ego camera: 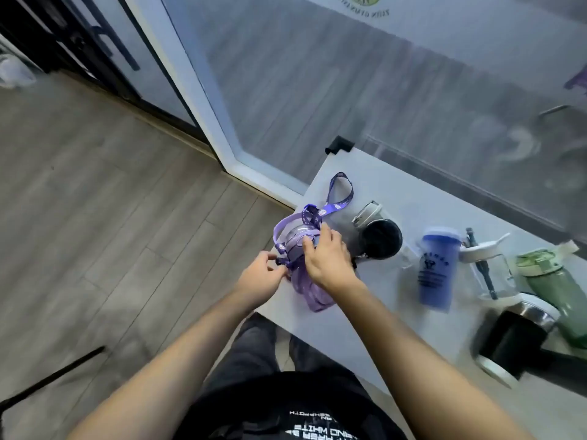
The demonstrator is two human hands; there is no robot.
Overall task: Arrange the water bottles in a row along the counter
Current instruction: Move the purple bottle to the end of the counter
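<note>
A purple water bottle (313,292) with a purple strap (341,201) stands at the left end of the white counter (374,328). My right hand (327,258) rests on its lid, fingers curled over the top. My left hand (262,276) pinches the strap's clip at the bottle's left side. To the right stand a dark-lidded clear bottle (379,238), a blue tumbler (436,271), a clear bottle with a white lid (486,265), a green bottle (556,287) and a black steel mug (511,338).
A frosted glass panel (413,100) rises behind the counter. A glass door (178,74) stands at the left. Grey wood flooring (95,217) lies below the counter's left edge. A black rod (54,376) crosses the floor at lower left.
</note>
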